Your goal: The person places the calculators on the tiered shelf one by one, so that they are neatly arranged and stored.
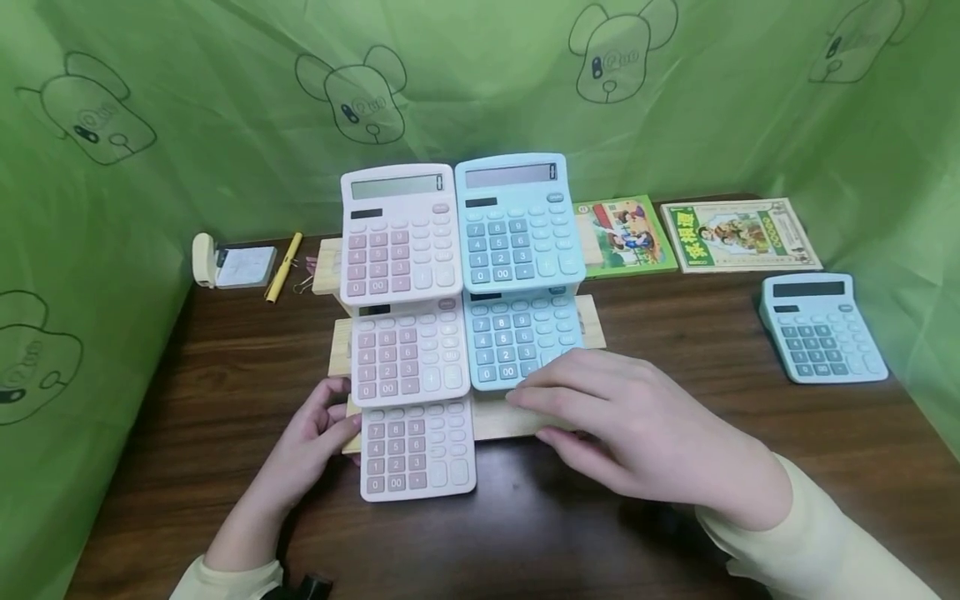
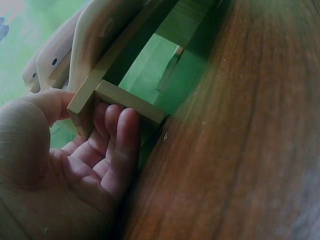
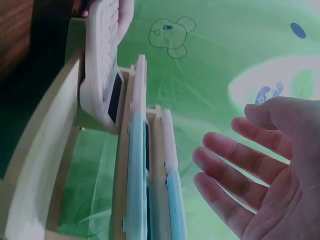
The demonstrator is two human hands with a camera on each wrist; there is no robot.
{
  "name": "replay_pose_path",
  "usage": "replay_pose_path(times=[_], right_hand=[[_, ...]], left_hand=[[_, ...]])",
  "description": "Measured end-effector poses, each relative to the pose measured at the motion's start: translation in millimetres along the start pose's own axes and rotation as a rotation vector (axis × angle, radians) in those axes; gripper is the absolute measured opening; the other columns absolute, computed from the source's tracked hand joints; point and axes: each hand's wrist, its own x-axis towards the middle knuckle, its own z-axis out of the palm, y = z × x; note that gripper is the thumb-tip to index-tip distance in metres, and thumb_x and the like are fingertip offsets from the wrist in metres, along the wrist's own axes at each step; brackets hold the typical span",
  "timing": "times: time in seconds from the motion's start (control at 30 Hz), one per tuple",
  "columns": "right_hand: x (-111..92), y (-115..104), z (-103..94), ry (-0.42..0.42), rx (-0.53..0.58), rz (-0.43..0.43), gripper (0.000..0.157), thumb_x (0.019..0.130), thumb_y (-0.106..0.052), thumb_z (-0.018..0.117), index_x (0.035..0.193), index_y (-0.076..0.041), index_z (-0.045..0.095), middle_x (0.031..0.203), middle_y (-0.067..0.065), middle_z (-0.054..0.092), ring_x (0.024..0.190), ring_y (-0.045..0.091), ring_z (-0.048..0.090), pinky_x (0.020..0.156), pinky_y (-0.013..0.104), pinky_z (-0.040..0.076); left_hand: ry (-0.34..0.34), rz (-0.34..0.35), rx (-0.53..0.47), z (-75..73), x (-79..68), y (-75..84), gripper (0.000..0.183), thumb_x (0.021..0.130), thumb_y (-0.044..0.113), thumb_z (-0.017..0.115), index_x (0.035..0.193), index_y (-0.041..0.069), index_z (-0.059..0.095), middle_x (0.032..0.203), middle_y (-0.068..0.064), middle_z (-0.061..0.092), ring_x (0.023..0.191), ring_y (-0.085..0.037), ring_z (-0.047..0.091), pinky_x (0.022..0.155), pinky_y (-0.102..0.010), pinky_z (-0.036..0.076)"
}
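Observation:
A tiered wooden display stand (image 1: pixel 498 419) bears two columns of calculators. In the left column are a top pink-and-white calculator (image 1: pixel 400 233), a middle one (image 1: pixel 411 354) and a bottom one (image 1: pixel 418 454) that overhangs the front. To their right sit an upper blue calculator (image 1: pixel 520 221) and a lower one (image 1: pixel 517 337). My left hand (image 1: pixel 311 437) grips the left end of the lowest tier, with thumb and curled fingers about the wood (image 2: pixel 129 101). Over the right part of that tier hovers my right hand (image 1: pixel 622 417); in the right wrist view its fingers are apart and hold nothing.
Another blue calculator (image 1: pixel 822 329) stands on the dark wooden table (image 1: pixel 675 321) at the right. Behind the stand lie a green picture book (image 1: pixel 628 237) and a cream one (image 1: pixel 738 235). At the back left are a notepad (image 1: pixel 246 267), a yellow pen (image 1: pixel 285 267) and a white object (image 1: pixel 203 260).

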Motion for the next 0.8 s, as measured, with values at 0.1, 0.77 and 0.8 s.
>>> replay_pose_path(times=[0.1, 0.77, 0.8], right_hand=[[-1, 4, -3.5, 0.001, -0.014, 0.015, 0.028, 0.093, -0.015, 0.058, 0.119, -0.008, 0.065, 0.112, -0.001, 0.063, 0.101, 0.013, 0.059, 0.086, 0.028, 0.050], [-3, 14, -19.2, 0.097, -0.051, 0.032, 0.026, 0.098, -0.018, 0.052, 0.114, -0.004, 0.067, 0.108, 0.003, 0.065, 0.093, 0.015, 0.061, 0.076, 0.026, 0.050], [-3, 14, -19.7, 0.099, -0.052, 0.036, 0.026, 0.098, -0.018, 0.052, 0.114, -0.004, 0.067, 0.108, 0.003, 0.066, 0.093, 0.015, 0.061, 0.077, 0.026, 0.050]], left_hand=[[0.002, 0.001, -0.001, 0.2, 0.5, 0.3, 0.031, 0.100, 0.004, 0.050, 0.127, 0.004, 0.034, 0.099, -0.023, 0.066, 0.071, -0.029, 0.067, 0.052, -0.044, 0.056], [0.011, -0.010, 0.000, 1.6, -0.3, 0.7, 0.033, 0.100, 0.005, 0.051, 0.128, 0.002, 0.033, 0.098, -0.024, 0.067, 0.071, -0.030, 0.067, 0.052, -0.045, 0.055], [0.015, -0.015, 0.001, 1.1, -1.1, 1.5, 0.034, 0.100, 0.006, 0.051, 0.128, 0.002, 0.033, 0.098, -0.024, 0.066, 0.071, -0.030, 0.067, 0.052, -0.045, 0.055]])
